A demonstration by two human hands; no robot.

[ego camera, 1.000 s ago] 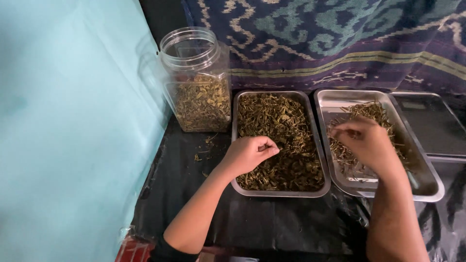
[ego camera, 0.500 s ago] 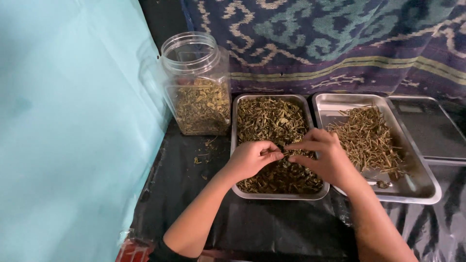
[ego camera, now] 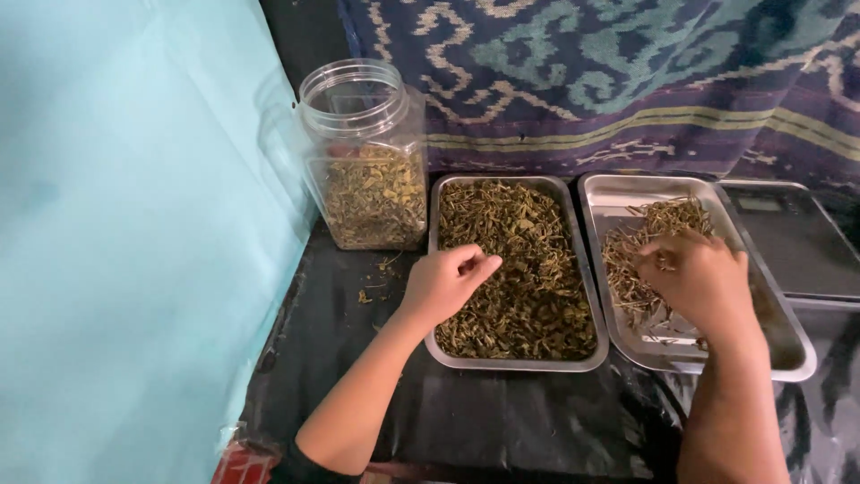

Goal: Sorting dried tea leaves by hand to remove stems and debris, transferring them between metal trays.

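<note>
**Caller:** Where were your hands at that moment?

**Me:** My left hand (ego camera: 445, 285) sat over the near left corner of the left tray (ego camera: 564, 192), fingers curled in together, tips pinched close. Whether a bit of leaf was caught between them, I couldn't tell; the fingers hid it.

**Caller:** And the other one?

**Me:** My right hand (ego camera: 697, 280) was down in the right tray (ego camera: 790, 358), palm down, fingers bent and resting on the pile of pale stems (ego camera: 647, 235). Closed loosely over them, touching them, but I couldn't tell if anything was actually gripped.

**Caller:** What lay under the left hand?

**Me:** The dried green-brown leaves (ego camera: 518, 269), spread across nearly the whole left tray, just to the right of my fingertips and beyond them. The stems lay under my right hand and beyond it, heaped towards the far left part of that tray; the tray floor right of the hand was bare metal.

**Caller:** How did the trays sit?

**Me:** Side by side between my two hands, rims just beside each other, on a black sheet (ego camera: 502, 421).

**Caller:** Anything else around?

**Me:** Beyond my left hand and a little left stood a clear plastic jar (ego camera: 367, 152), lid off, partly filled with the same dried leaves. A few crumbs (ego camera: 376, 278) lay on the sheet between it and my hand. Right of my right hand, past the tray, lay a flat dark scale (ego camera: 793, 237). A patterned cloth (ego camera: 609, 81) hung behind everything, and a pale blue sheet (ego camera: 134, 233) stood well left of my left arm.
</note>
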